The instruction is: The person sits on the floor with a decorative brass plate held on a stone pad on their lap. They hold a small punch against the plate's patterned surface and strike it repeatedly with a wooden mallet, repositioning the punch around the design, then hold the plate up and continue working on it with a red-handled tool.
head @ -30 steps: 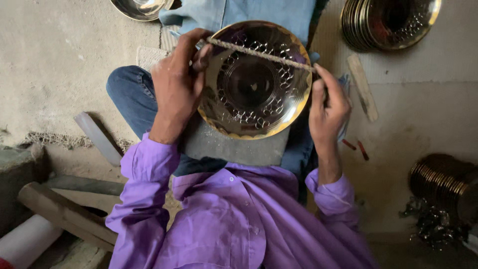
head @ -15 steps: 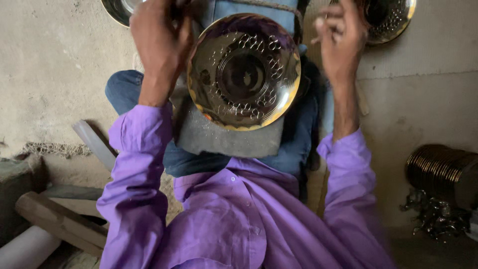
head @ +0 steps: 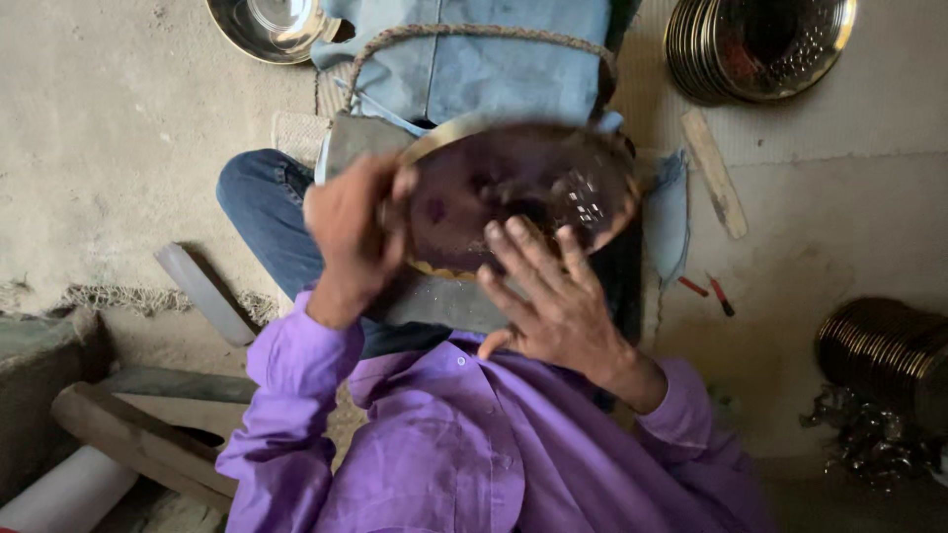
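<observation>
Left hand (head: 351, 232) grips the left rim of one round brass plate (head: 494, 188), tilted and blurred, over the lap. Right hand (head: 548, 296) lies spread flat on the plate's face, fingers wide. Two plate stacks: one (head: 755, 44) top right, one (head: 884, 350) at the right edge. One steel bowl (head: 267, 25) top left. Bare floor left.

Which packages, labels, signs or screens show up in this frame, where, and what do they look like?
None in view: no package, label, sign or screen. The left hand grips the rim of a round brass plate, the right hand rests flat on it, and stacked brass plates stand on the floor at upper right.
</observation>
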Demonstrator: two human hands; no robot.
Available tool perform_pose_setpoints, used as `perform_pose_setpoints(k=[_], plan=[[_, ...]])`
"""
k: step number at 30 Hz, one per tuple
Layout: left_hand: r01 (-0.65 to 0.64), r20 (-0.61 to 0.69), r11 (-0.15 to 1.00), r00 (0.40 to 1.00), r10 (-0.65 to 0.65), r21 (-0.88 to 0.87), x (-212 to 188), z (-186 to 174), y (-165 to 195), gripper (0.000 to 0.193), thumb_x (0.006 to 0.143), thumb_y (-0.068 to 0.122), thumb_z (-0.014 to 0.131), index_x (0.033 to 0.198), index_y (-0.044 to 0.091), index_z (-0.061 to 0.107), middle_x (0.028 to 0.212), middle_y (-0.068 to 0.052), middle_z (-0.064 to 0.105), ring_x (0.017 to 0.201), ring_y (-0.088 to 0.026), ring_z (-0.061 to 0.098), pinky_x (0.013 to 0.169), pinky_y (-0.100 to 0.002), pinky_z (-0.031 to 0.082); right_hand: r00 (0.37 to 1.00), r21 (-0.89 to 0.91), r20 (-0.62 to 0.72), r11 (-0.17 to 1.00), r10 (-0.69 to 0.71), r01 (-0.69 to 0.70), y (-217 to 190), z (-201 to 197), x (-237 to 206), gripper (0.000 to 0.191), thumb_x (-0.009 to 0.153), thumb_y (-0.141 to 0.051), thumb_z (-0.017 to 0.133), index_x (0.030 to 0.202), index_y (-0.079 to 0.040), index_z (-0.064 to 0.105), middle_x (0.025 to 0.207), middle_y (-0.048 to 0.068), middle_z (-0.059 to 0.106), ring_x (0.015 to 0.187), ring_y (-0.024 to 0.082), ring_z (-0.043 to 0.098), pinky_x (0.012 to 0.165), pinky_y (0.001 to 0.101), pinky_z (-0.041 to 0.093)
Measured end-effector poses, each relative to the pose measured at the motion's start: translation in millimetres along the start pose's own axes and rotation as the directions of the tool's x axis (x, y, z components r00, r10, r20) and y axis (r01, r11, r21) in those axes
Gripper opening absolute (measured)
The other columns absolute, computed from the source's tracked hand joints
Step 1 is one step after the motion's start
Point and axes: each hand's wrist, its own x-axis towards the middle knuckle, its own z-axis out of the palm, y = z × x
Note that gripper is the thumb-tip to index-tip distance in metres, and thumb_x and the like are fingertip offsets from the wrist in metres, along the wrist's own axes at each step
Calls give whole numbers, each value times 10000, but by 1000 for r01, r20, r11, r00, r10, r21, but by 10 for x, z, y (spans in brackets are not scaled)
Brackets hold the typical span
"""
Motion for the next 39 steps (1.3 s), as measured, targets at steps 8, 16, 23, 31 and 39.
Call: perform_pose_setpoints(k=[8, 16, 23, 31, 39], plan=[[-258, -200, 957, 953, 229, -130, -196, -78, 73, 158, 1062, 97, 619, 1059, -51, 675, 676, -75, 519, 534, -233, 532, 513, -381, 410, 934, 321, -157, 877, -322, 356, -200, 4, -179, 488, 925, -329, 762, 1331, -88, 640, 1314, 178, 679, 1225, 309, 677, 1016, 459, 570], [-206, -100, 977, 972, 211, 59, -275, -255, 238, 235, 972, 102, 671, 1164, -33, 664, 695, -90, 502, 567, -258, 512, 538, -406, 385, 881, 482, -458, 866, 117, 135, -129, -337, 131, 335, 864, -182, 895, 1081, -5, 712, 993, 51, 675, 825, 192, 715, 693, 324, 616], [-231, -35, 970, 971, 235, 77, -338, -324, 324, 330, 982, 78, 768, 1264, -34, 639, 770, -69, 561, 629, -229, 541, 581, -385, 401, 906, 510, -420, 815, -44, 276, -289, -388, 778, 215, 939, -60, 787, 1128, 21, 723, 1108, 134, 661, 985, 300, 735, 813, 386, 645], [151, -203, 987, 969, -139, 47, -110, -23, 262, 66, 1069, 28, 672, 1114, -9, 641, 822, -179, 588, 685, -333, 602, 636, -409, 456, 672, 911, -412, 274, 615, 307, -160, -399, 415, 309, 1088, -201, 521, 1314, -67, 359, 1114, 263, 680, 962, 393, 756, 781, 490, 667], [367, -129, 930, 922, -365, -7, -53, 55, 230, 84, 1121, 15, 579, 1181, -20, 626, 962, -225, 670, 823, -387, 698, 725, -409, 536, 685, 941, -88, 287, 723, -182, -46, -69, -106, 285, 998, 139, 694, 1224, 35, 555, 1185, 180, 610, 1018, 282, 739, 918, 381, 651]])
